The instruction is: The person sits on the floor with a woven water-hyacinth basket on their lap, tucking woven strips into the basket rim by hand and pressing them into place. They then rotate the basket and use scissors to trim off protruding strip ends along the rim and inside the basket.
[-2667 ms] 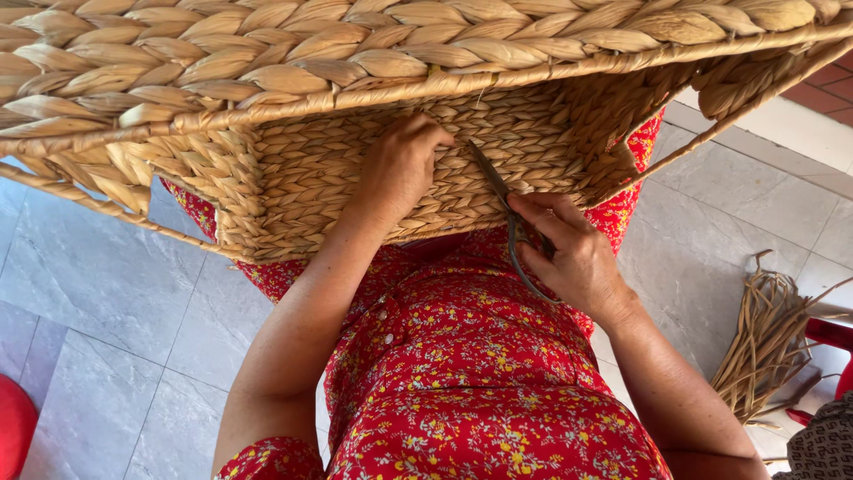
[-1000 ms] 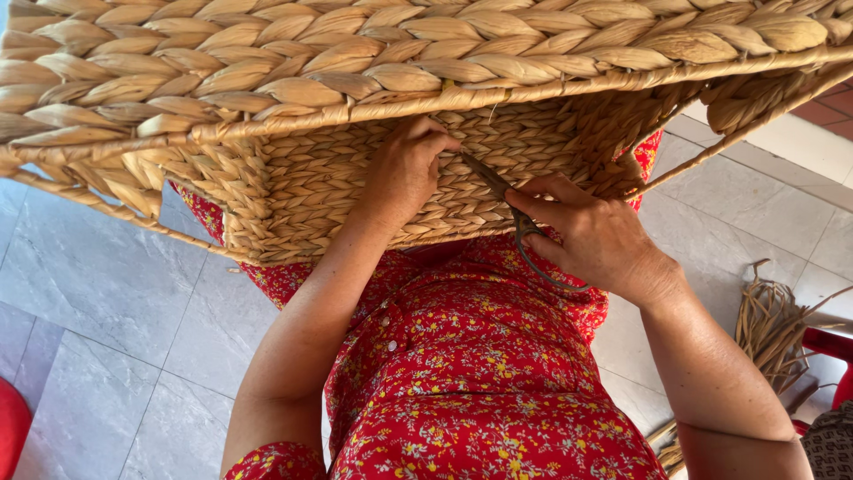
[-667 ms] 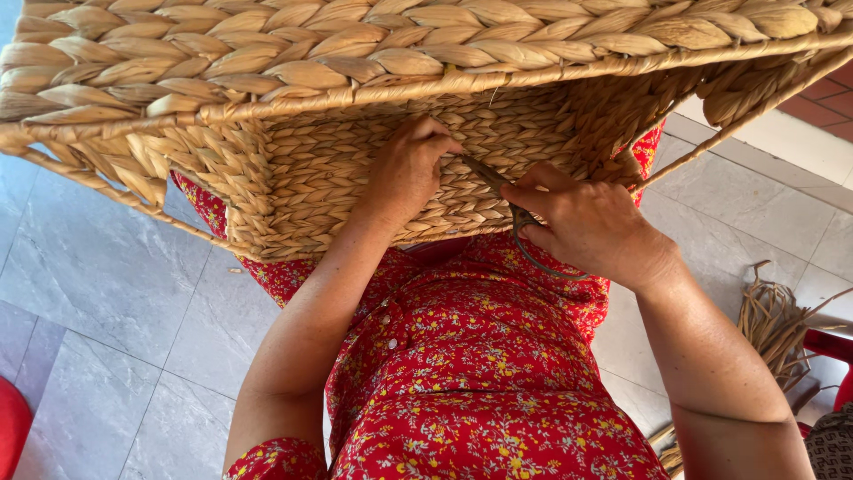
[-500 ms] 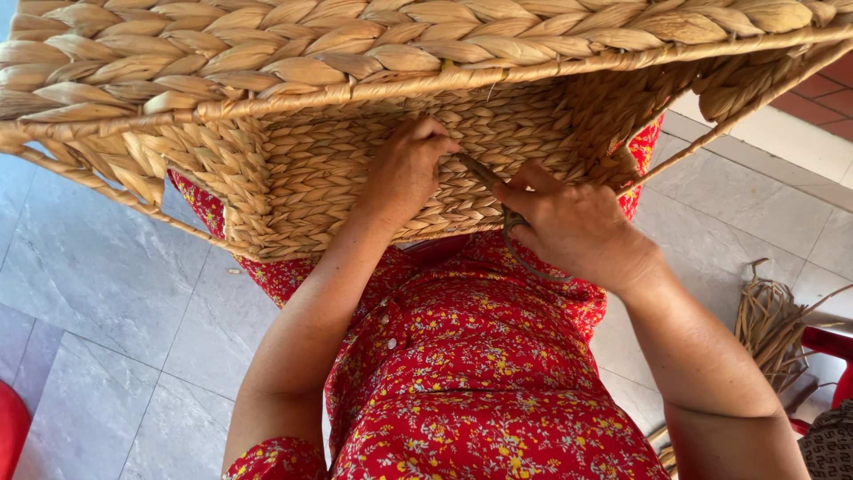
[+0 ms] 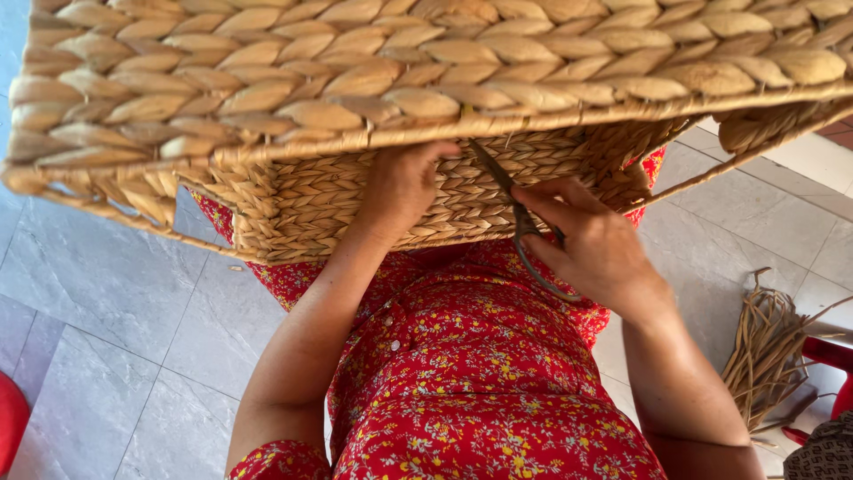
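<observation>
Woven basket (image 5: 426, 80) fills the upper half of the head view, tipped on the lap so that its rim and inner wall are turned toward the camera. The left hand (image 5: 404, 182) is pressed against the inner wall at centre frame, fingers curled onto the weave. The right hand (image 5: 595, 244), right of centre, is closed around the handles of a pair of scissors (image 5: 515, 213), whose blades point up to the rim. Compared with a moment ago, the right hand has been drawn back slightly and the blades are now seen more fully against the weave. A red flowered dress (image 5: 462, 382) fills the lower centre. A bundle of dried fibre (image 5: 764, 347) lies on the grey tiled floor (image 5: 107, 338) at the lower right.
</observation>
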A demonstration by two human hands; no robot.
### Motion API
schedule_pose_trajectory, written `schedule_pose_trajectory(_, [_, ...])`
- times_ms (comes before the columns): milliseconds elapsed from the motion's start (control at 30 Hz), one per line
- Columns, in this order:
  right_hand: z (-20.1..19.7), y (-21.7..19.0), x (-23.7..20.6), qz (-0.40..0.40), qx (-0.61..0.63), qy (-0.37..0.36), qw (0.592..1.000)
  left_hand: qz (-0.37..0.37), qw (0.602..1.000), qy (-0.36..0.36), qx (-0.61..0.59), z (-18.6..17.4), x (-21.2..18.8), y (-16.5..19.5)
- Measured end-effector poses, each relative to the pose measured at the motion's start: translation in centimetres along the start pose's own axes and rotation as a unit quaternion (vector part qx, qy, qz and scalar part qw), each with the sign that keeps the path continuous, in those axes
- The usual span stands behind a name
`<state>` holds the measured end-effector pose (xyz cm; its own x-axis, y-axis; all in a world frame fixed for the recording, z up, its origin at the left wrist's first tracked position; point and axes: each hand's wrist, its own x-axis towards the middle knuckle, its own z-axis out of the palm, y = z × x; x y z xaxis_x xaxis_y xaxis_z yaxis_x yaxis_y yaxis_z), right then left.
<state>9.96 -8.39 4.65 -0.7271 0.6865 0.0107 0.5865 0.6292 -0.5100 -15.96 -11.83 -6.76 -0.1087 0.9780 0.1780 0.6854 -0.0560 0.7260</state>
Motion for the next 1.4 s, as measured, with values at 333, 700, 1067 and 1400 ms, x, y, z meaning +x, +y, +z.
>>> schedule_pose_trajectory(333, [3.2, -0.6, 0.0, 0.004, -0.048, -0.006, 0.999, -0.180, 0.973, 0.125, 0.077, -3.0, -0.1, -2.6])
schedule_pose_trajectory(700, [2.8, -0.6, 0.4, -0.021, -0.035, 0.018, 0.999, -0.038, 0.971, 0.135, 0.196, -2.7, 0.7, -2.2])
schedule_pose_trajectory(1067, [2.4, -1.8, 3.3, -0.049, -0.021, 0.006, 0.999, -0.061, 0.968, 0.080, 0.229, -1.4, 0.2, -2.6])
schedule_pose_trajectory(1400, [2.3, -1.1, 2.6, -0.029, -0.001, -0.006, 1.000, -0.001, 0.971, 0.085, 0.224, -1.2, 0.5, -1.2])
